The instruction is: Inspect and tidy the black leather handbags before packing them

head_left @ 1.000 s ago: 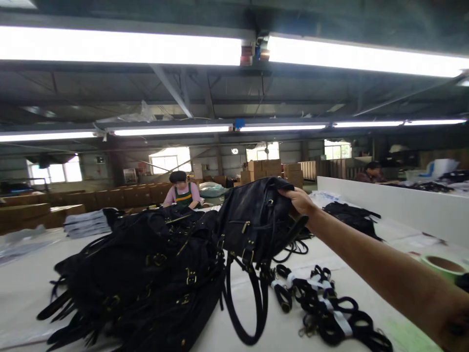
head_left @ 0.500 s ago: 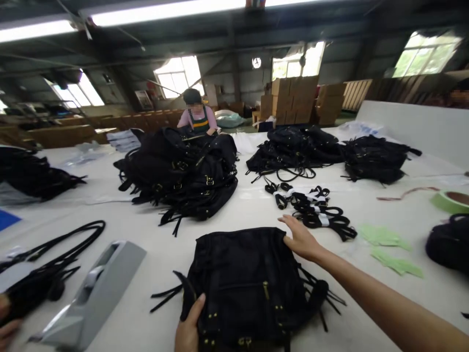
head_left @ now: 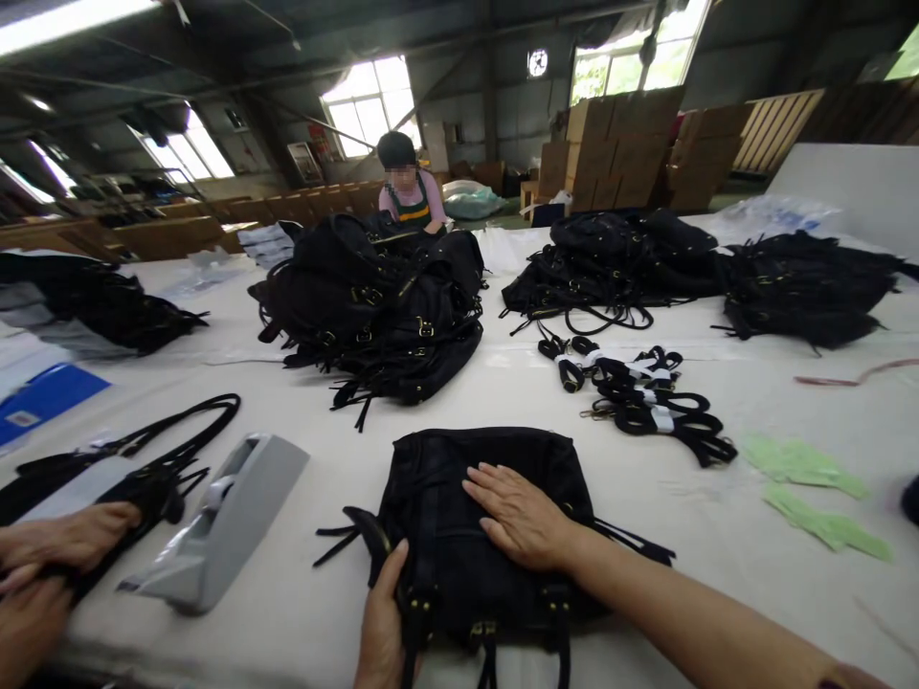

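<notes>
A black handbag [head_left: 459, 584] with brass-coloured studs lies flat on the white table before me, its handles toward me. My left hand [head_left: 382, 617] grips its lower left side, thumb on top and the other fingers hidden. Flat on the middle of the bag rests my right hand [head_left: 521, 517], fingers stretched out. Thin black ties stick out from both sides of the bag. Left of it stands a grey tape dispenser [head_left: 240, 522], touched by neither of my hands.
At the far left, another person's hands [head_left: 64, 545] hold a black bag [head_left: 154, 478]. Piled black bags [head_left: 380, 306] stand ahead, with more bags [head_left: 617, 263] behind right. Bundled black straps [head_left: 646, 392] and green slips [head_left: 804, 464] lie rightward. A person [head_left: 413, 196] is across the table.
My right hand has moved from the bag's upper right corner onto its middle. The handles now show at the near edge. The view has shifted, and the other person's hands show more at left.
</notes>
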Available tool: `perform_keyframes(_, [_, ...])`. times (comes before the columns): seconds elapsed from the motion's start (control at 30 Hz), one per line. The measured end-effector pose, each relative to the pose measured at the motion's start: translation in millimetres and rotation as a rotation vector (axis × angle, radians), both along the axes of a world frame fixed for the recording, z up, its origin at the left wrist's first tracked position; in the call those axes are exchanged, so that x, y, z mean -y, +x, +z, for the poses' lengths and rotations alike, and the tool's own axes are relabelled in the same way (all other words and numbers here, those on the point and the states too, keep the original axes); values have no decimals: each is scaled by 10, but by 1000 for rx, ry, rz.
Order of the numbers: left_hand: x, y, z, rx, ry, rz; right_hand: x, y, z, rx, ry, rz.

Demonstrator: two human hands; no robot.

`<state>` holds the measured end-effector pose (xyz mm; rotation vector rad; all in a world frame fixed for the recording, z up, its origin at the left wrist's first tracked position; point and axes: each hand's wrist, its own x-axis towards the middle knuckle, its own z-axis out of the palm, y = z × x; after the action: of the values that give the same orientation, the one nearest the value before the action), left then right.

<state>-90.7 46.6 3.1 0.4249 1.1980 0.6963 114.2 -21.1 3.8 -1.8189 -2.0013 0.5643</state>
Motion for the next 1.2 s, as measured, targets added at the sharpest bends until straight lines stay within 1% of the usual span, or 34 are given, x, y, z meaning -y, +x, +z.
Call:
perform_keyframes(0.07, [26,-13,-7,15,4,-30,122,-13,99,-15,-31,-10])
perform_keyframes(0.13, [44,-27,-2,52,-2,-33,313,-81,181,-30,-50,2])
perform_keyframes(0.2, [50,-20,50,104,-48,-13,519,-184,219,-25,-58,45])
perform_keyframes(0.23, [47,-2,99,131,-82,1,607,-239,219,-1,-59,57])
perform_keyframes(0.3, [27,59,240,181,-138,24,719,-324,196,84,-71,38])
perform_keyframes(0.37, [-9,140,408,224,-137,35,739,-341,180,170,-87,-4])
perform_keyframes(0.43, [-51,208,568,264,-100,36,695,-271,230,196,-83,-12])
perform_keyframes(0.5, [-91,235,687,301,-47,31,622,-138,383,172,-70,-41])
perform_keyframes(0.57, [-132,209,745,351,22,13,547,16,630,145,-68,-110])
perform_keyframes(0.6, [-156,180,749,380,52,-5,512,90,775,129,-66,-150])
perform_keyframes(0.67, [-222,112,708,412,136,-43,453,227,1069,78,-46,-214])
perform_keyframes(0.7, [-265,83,667,380,214,-47,431,290,1204,35,-32,-238])
perform_keyframes(0.73, [-312,63,618,300,326,-22,413,351,1324,-21,-27,-261])
perform_keyframes(0.77, [-361,55,563,185,469,30,400,411,1425,-92,-28,-281])
perform_keyframes(0.8, [-406,60,506,49,610,102,388,470,1504,-186,-36,-294])
perform_keyframes(0.83, [-443,77,452,-66,716,172,377,529,1561,-306,-53,-292])
perform_keyframes(0.87, [-466,102,401,-116,765,211,366,586,1597,-453,-78,-277])
perform_keyframes(0.9, [-474,132,355,-90,745,206,352,640,1613,-620,-111,-250])
perform_keyframes(0.93, [-466,162,312,-10,658,160,336,688,1608,-789,-150,-224])
perform_keyframes(1.0, [-413,211,239,168,351,-10,303,759,1544,-1048,-240,-214])
perform_keyframes(1.03, [-378,227,209,222,211,-86,288,778,1486,-1122,-270,-239])
perform_keyframes(1.07, [-343,240,184,243,116,-131,276,785,1413,-1162,-284,-284])
perform_keyframes(1.1, [-312,250,162,245,67,-144,267,780,1326,-1178,-285,-334])
perform_keyframes(1.2, [-261,282,103,265,65,-110,260,721,1026,-1205,-275,-447])
